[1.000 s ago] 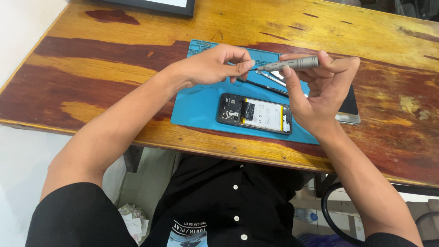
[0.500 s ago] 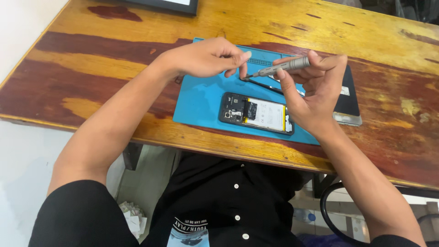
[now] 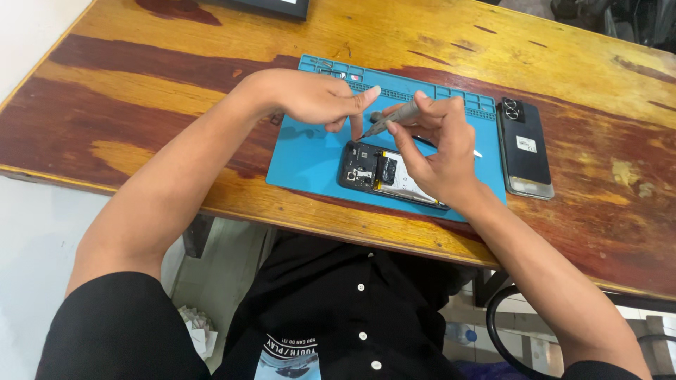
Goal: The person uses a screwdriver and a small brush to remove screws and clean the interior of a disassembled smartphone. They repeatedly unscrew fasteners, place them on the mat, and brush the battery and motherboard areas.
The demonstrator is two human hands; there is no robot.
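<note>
Wooden bench (image 3: pixel 141 105) holds a blue rubber mat (image 3: pixel 310 158). On it lies the open black phone (image 3: pixel 384 174). Right hand (image 3: pixel 440 151) grips a thin grey screwdriver (image 3: pixel 394 116); left hand (image 3: pixel 317 98), at nine o'clock, pinches its tip. Keep the tip straight and steady.

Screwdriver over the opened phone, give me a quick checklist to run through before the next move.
1. Screwdriver gripped in right hand: ok.
2. Left hand fingertips at the tip: ok.
3. Tip seated in a screw: cannot tell, too small.
4. Phone lies flat on the blue mat, open side up: ok.
5. Back cover set aside on the table, apart from the hands: ok.
6. Loose screws accounted for: cannot tell.
</note>
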